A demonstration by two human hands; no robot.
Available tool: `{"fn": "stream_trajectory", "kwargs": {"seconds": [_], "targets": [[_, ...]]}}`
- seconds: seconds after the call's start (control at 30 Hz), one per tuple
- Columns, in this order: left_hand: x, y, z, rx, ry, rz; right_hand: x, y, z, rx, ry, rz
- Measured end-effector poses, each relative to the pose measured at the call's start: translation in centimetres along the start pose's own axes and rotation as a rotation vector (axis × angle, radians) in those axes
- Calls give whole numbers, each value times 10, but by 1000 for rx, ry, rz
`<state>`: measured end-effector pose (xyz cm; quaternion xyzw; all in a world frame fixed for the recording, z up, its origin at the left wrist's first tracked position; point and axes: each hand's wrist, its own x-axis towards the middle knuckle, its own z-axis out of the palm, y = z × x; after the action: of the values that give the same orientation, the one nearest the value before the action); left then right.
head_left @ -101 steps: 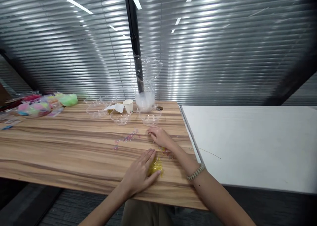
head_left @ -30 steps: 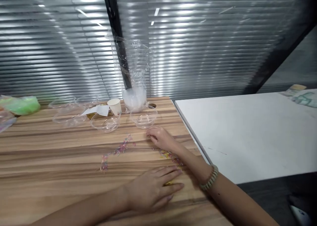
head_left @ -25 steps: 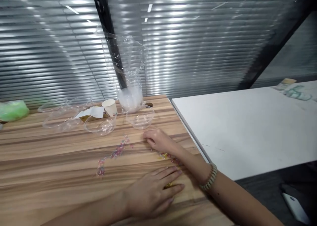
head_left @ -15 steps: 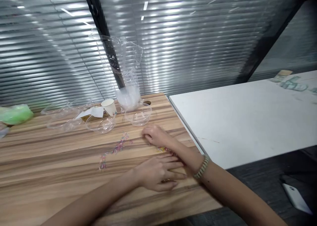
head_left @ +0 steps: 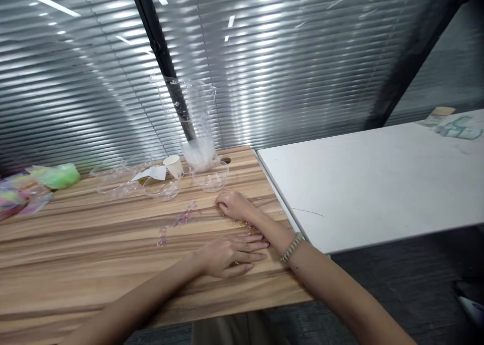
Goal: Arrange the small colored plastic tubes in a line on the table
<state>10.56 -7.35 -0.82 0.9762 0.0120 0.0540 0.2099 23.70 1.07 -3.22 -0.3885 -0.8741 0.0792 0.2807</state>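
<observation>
**Small pieces partly gathered, a trail left loose**

At the near edge of the wooden table (head_left: 75, 244), the left hand (head_left: 230, 251) lies flat, fingers spread, over a small yellow heap that barely shows beneath it. Just beyond, the right hand (head_left: 234, 206) rests curled on the wood, a few coloured bits (head_left: 245, 225) by its wrist; whether it grips any I cannot tell. Farther left a trail of coloured bits (head_left: 177, 223) lies ungathered. Behind, the clear bowls (head_left: 212, 176) look empty, so sorting seems barely begun.
</observation>
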Motion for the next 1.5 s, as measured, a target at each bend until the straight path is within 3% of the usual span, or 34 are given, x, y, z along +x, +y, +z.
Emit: {"fn": "stream_trajectory", "kwargs": {"seconds": [0.47,0.8,1.0,1.3,1.5], "targets": [[-12,4,-5,16,9,-32,2,-4,-5,-15,-3,-40],[-48,3,-12,63,-6,-61,6,-1,-6,-17,-44,-40],[-45,2,-8,99,22,-61,6,-2,0,-19,-71,-83],[-43,-2,-1,-6,68,-135,2,2,3,81,61,-76],[-40,-5,7,34,196,-89,1,1,2,91,122,-74]]}}
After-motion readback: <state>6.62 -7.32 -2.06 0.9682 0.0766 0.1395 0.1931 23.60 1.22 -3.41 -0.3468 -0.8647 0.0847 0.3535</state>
